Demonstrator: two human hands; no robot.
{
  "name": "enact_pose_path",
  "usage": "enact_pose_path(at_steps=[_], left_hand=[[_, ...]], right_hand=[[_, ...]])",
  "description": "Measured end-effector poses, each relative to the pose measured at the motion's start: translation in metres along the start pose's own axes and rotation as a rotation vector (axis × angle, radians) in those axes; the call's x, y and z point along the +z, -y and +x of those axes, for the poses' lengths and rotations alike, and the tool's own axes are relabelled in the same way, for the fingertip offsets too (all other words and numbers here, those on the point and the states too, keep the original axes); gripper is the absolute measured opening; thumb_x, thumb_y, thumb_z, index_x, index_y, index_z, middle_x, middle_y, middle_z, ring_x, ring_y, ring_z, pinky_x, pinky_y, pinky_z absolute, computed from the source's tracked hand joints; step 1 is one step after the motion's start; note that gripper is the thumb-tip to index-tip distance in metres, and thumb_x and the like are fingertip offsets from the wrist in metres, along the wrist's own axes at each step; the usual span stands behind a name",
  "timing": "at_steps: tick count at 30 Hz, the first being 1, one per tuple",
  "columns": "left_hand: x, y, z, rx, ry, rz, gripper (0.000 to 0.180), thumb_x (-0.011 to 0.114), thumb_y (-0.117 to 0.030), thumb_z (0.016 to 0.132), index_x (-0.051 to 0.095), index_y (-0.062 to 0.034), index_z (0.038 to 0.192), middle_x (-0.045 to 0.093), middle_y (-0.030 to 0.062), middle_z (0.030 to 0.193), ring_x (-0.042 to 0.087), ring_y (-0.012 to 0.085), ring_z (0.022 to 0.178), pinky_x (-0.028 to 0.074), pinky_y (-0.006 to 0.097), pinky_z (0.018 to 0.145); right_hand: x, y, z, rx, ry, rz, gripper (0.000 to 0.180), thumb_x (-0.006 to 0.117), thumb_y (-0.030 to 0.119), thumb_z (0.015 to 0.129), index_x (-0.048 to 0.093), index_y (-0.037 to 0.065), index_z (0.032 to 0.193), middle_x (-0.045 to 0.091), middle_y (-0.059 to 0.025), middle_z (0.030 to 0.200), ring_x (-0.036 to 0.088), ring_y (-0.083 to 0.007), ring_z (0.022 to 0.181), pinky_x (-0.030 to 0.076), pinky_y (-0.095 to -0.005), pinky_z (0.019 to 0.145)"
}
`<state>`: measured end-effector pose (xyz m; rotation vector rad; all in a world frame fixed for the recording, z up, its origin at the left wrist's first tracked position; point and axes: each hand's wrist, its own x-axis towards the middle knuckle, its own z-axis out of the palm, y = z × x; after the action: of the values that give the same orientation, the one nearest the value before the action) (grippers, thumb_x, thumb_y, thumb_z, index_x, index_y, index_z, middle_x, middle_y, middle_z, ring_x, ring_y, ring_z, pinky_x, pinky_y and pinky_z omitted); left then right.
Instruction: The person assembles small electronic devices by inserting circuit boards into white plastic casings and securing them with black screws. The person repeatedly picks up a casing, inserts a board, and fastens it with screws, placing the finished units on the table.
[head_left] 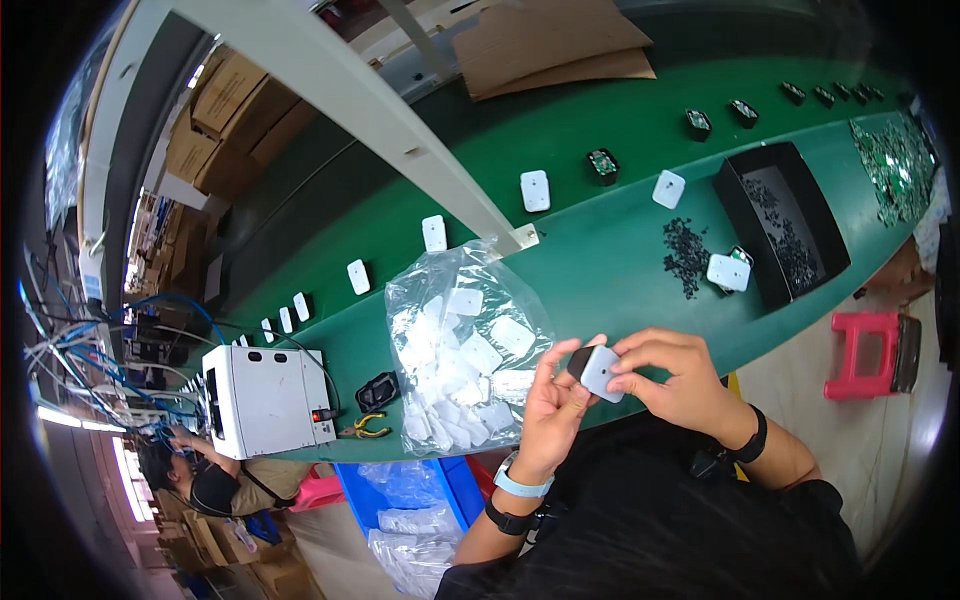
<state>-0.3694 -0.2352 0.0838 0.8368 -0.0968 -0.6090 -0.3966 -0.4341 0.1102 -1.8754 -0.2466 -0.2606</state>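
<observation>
Left hand cradled a small box above the bench's near edge; right hand gripped its white face. Firm left support with light, even right-finger pressure seemed soundest (corners kept level). Face pale, round-cornered, dark-spotted; sides black. Clear bag of white plates lay leftward.

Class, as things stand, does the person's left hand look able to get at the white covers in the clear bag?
Probably yes, once free: the left hand helps hold a black-and-white case. Nothing blocks the nearby clear plastic bag, though it seems to overlie the white covers.
</observation>
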Motion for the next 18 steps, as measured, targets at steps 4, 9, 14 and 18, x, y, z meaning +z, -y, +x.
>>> enact_pose_path(at_steps=[4, 9, 14, 18], left_hand=[[-0.012, -0.006, 0.002, -0.001, 0.073, 0.206, 0.066, 0.06, -0.006, 0.102, 0.027, -0.0045, 0.159, 0.051, 0.0147, 0.148, 0.054, 0.0228, 0.132, 0.043, 0.033, 0.108], [-0.008, -0.009, 0.005, 0.037, 0.086, 0.415, 0.067, 0.06, 0.002, 0.099, 0.03, -0.0033, 0.158, 0.054, 0.0116, 0.14, 0.054, 0.0163, 0.127, 0.044, 0.027, 0.103], [-0.008, -0.017, 0.011, 0.052, -0.003, 0.513, 0.064, 0.063, -0.003, 0.098, 0.034, -0.0004, 0.155, 0.044, 0.0176, 0.153, 0.05, 0.0263, 0.136, 0.046, 0.036, 0.108], [-0.022, -0.017, 0.013, 0.16, -0.092, 0.889, 0.057, 0.069, -0.011, 0.096, 0.044, 0.0005, 0.146, 0.051, 0.0208, 0.147, 0.056, 0.0283, 0.13, 0.049, 0.039, 0.104]], right_hand=[[0.007, 0.004, 0.015, 0.168, 0.051, 0.204, 0.047, 0.083, 0.004, 0.078, 0.068, 0.005, 0.123, 0.073, -0.0084, 0.105, 0.068, -0.0181, 0.086, 0.056, -0.031, 0.076], [0.006, 0.002, 0.025, 0.148, 0.26, 0.095, 0.045, 0.083, 0.007, 0.08, 0.069, 0.007, 0.123, 0.072, -0.0063, 0.101, 0.067, -0.0174, 0.087, 0.055, -0.0317, 0.08], [0.005, -0.021, 0.041, 0.192, 0.216, 0.183, 0.042, 0.078, 0.003, 0.083, 0.067, 0.008, 0.122, 0.071, -0.0029, 0.102, 0.066, -0.0145, 0.093, 0.054, -0.0314, 0.083], [-0.05, -0.085, 0.118, 0.213, 0.025, 0.132, 0.039, 0.074, -0.003, 0.082, 0.064, 0.004, 0.119, 0.071, -0.0044, 0.102, 0.068, -0.0139, 0.094, 0.056, -0.0319, 0.08]])
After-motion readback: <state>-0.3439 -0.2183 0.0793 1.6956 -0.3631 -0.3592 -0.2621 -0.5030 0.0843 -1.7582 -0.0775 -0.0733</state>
